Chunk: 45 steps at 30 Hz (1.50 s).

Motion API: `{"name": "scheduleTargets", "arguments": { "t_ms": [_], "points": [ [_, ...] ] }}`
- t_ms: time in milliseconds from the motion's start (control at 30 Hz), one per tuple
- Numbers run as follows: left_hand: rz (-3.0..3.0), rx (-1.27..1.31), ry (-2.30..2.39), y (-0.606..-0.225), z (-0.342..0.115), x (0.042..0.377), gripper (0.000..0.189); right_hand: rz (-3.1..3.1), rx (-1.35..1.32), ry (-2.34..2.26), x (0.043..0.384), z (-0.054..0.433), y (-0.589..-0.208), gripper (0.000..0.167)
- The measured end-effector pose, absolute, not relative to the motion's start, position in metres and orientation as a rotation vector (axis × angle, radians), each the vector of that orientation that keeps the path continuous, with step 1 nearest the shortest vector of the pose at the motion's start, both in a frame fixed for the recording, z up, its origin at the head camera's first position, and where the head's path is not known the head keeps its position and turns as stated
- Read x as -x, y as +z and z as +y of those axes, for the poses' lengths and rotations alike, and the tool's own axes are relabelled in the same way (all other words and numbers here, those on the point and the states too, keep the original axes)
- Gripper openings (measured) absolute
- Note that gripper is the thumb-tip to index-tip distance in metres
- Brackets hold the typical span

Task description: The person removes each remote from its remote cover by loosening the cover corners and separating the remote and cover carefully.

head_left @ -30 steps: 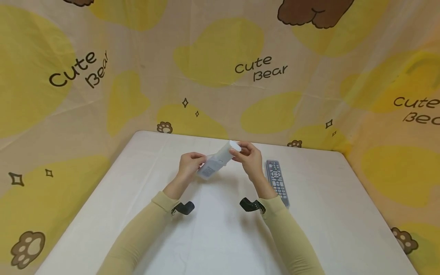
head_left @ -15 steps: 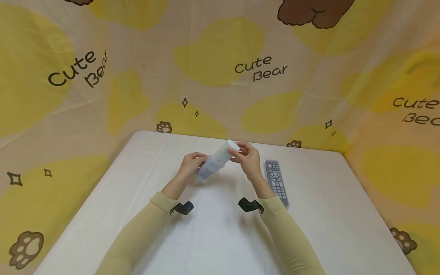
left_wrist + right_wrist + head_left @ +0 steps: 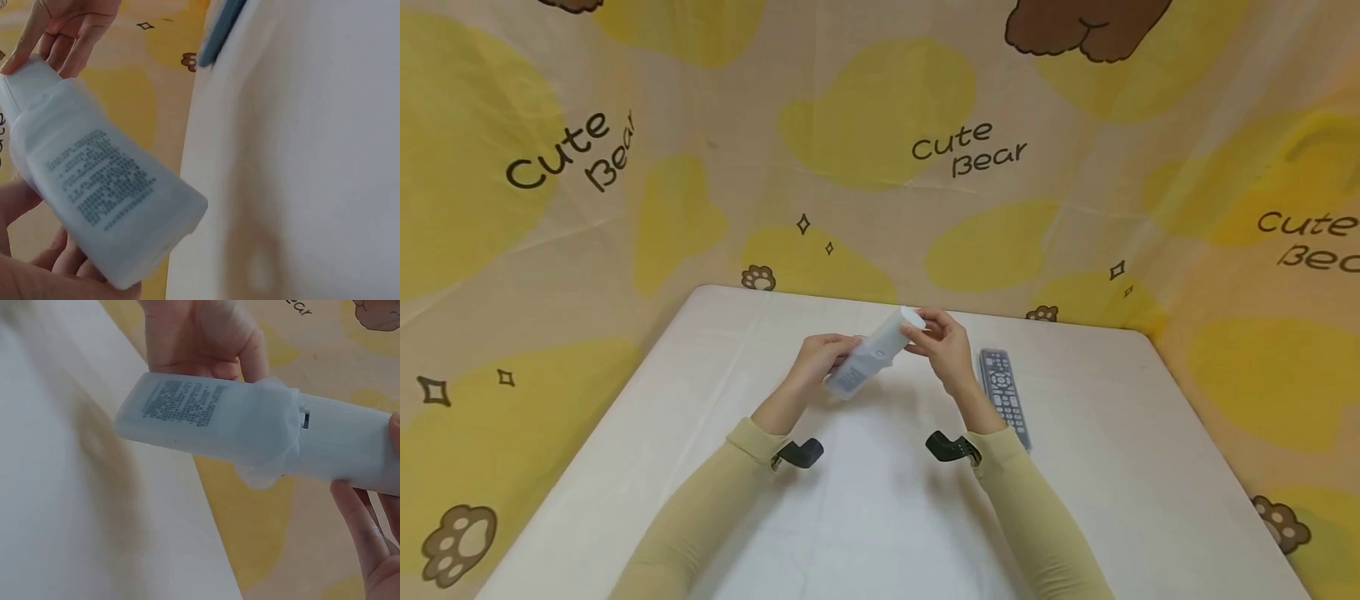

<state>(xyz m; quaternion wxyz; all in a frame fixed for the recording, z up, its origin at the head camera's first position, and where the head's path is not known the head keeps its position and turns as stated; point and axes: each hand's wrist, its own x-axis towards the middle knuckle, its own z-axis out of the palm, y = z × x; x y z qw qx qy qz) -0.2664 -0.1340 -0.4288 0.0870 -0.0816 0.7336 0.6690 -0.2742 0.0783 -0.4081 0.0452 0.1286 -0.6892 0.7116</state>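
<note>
A white remote control point(image 3: 891, 332), its back with printed text showing in the wrist views, is held slanted above the table. A translucent soft sleeve point(image 3: 206, 419) covers its lower part and bunches in folds near the middle, beside a small slot. My left hand point(image 3: 812, 365) grips the sleeved part from the left, thumb near the bunched edge. With thumb and fingers my right hand point(image 3: 949, 350) holds the bare, rounded upper end. The remote's front side is hidden from view.
A grey remote control with many buttons point(image 3: 1004, 400) lies on the white table point(image 3: 865, 517), right of my right wrist. A yellow patterned cloth point(image 3: 865, 117) hangs behind the table and along both sides.
My left hand has shifted slightly right along the sleeve, and the remote's sleeved end has dipped a little down and left. My right hand keeps its hold; the grey remote is unmoved.
</note>
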Motion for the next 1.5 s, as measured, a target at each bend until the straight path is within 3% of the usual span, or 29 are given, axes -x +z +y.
{"name": "scheduleTargets", "arguments": {
  "t_ms": [233,1500],
  "points": [
    [2.288,0.223,2.018,-0.429,-0.132,0.268,0.022,-2.074,-0.404,2.141,0.272,0.08,-0.408,0.032],
    [2.303,0.394,1.933,-0.438,-0.154,0.261,0.026,-1.971,-0.238,2.179,0.268,0.072,-0.418,0.033]
  ]
}}
